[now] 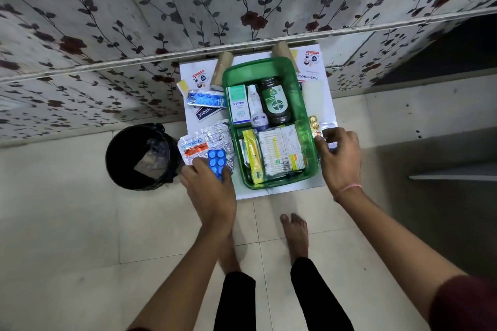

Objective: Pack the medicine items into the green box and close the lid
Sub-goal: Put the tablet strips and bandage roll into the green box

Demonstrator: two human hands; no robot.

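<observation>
The open green box (306,140) sits on a small white table (279,191). It holds a dark Dettol bottle (275,103), an Optibex carton (236,105), a white tube, a small jar and flat packets (279,153). My left hand (212,188) is shut on a blue blister strip (217,162) left of the box, over a pile of silver strips (212,137). My right hand (340,153) rests on silvery strips (326,126) at the box's right side; its grip is hidden. More blue strips (207,99) and a plaster packet (205,114) lie at the far left.
A black bin (139,156) with a liner stands on the tiled floor left of the table. Two cardboard rolls (222,67) lie behind the box against a floral-covered ledge. My bare feet (295,236) are just in front of the table.
</observation>
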